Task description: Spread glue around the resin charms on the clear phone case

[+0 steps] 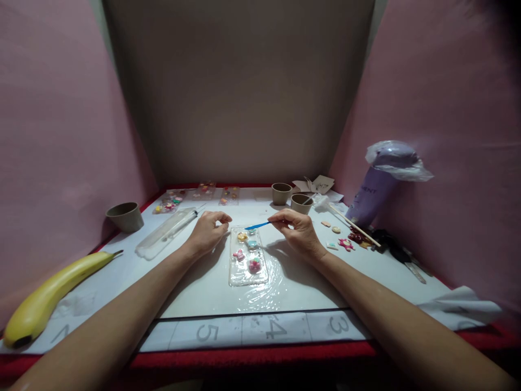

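A clear phone case lies flat in front of me, coated with something glossy and transparent. Small charms are set on it, among them a pink bow and a pink-and-green piece. My right hand pinches a thin blue plastic spatula, whose narrow tip reaches over the top edge of the case. Left of that edge is my left hand, its fingers curled and thumb close to the index finger; whether anything small sits between them is hidden.
Loose charms and a wooden stick lie right, by a purple bag. Two cups stand behind. On the left are a syringe pack, another cup and a banana. Pink walls flank the table.
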The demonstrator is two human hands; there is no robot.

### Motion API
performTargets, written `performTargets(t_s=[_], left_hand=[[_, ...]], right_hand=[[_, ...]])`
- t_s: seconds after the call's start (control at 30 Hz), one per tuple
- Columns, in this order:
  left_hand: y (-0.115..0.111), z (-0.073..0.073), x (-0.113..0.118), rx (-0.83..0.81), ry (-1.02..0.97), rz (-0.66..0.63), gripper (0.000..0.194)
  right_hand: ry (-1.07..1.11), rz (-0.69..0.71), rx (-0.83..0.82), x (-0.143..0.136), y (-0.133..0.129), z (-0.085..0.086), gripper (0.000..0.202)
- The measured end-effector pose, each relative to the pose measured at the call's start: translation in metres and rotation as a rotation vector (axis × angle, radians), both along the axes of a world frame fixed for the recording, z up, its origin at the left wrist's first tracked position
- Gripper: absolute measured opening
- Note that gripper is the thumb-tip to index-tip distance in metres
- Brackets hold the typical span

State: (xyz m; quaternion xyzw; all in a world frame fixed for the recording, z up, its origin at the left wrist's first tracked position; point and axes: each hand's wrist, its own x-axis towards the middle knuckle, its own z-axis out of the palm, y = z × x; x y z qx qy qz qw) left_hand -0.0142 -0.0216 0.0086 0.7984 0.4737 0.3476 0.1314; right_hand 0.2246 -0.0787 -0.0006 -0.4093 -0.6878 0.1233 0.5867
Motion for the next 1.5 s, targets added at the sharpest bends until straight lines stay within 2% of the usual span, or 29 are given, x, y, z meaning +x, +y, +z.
performTargets(t_s=[0.33, 0.7, 0.83, 1.07, 1.3, 1.5], left_hand=[[0.0, 0.0, 0.0, 0.011, -0.008, -0.009, 0.022], [-0.003, -0.005, -0.001, 0.011, -0.126, 0.014, 0.022], [-0.005, -0.006, -0.001, 0.033, -0.154, 0.019, 0.022], [-0.007, -0.001, -0.001, 0.09, -0.185, 0.001, 0.011], [-0.006, -0.004, 0.001, 0.168, -0.221, -0.028, 0.013], [-0.006, -0.005, 0.003, 0.136, -0.254, -0.028, 0.012]], right_hand=[[0.015, 0.002, 0.013, 0.0, 0.001, -0.002, 0.01], [0.054, -0.023, 0.01, -0.003, -0.004, -0.002, 0.009], [0.019, -0.003, 0.024, -0.007, -0.008, 0.002, 0.011], [-0.043, 0.017, 0.069, -0.008, -0.01, 0.002, 0.017], [-0.091, -0.011, 0.115, -0.006, -0.009, 0.0, 0.018], [-0.109, -0.044, 0.109, -0.002, -0.008, -0.002, 0.017]])
